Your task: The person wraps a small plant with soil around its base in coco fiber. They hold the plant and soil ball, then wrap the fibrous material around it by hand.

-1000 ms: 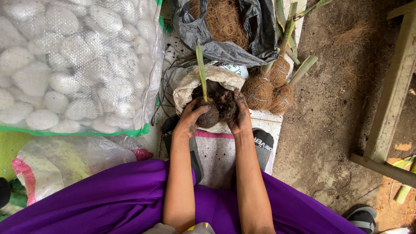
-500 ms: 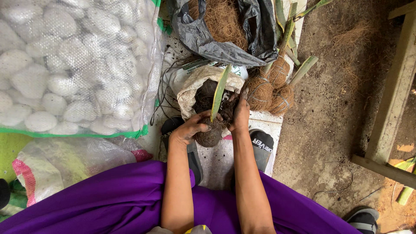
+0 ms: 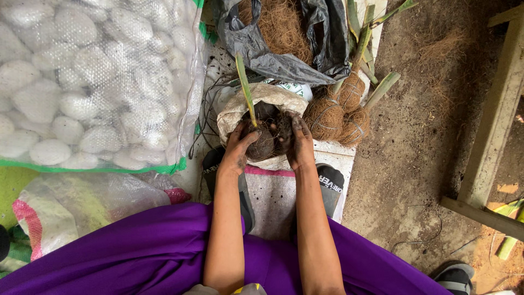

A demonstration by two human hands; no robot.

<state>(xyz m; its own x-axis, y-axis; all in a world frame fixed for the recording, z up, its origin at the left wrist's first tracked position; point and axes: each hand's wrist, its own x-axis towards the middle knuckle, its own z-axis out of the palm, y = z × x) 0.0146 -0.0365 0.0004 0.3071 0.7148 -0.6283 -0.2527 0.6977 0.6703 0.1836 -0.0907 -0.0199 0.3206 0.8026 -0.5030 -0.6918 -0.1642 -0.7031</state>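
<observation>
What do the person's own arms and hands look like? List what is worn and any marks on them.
Both forearms are bare, with no sleeves, gloves, watch or rings in view. The left hand and right hand are smeared with dark soil, heaviest on the fingers. A purple garment covers the lap.

My soil-blackened left hand (image 3: pixel 238 150) and right hand (image 3: pixel 299 143) cup a dark brown root ball (image 3: pixel 263 141) with a green shoot (image 3: pixel 245 87); purple skirt (image 3: pixel 136 251), white stones (image 3: pixel 82 82) in green-edged, perhaps translucent, mesh.

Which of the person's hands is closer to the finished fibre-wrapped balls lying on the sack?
Right. The right hand cups the soil ball just beside the fibre-wrapped balls; the left hand is on the ball's far side.
</observation>
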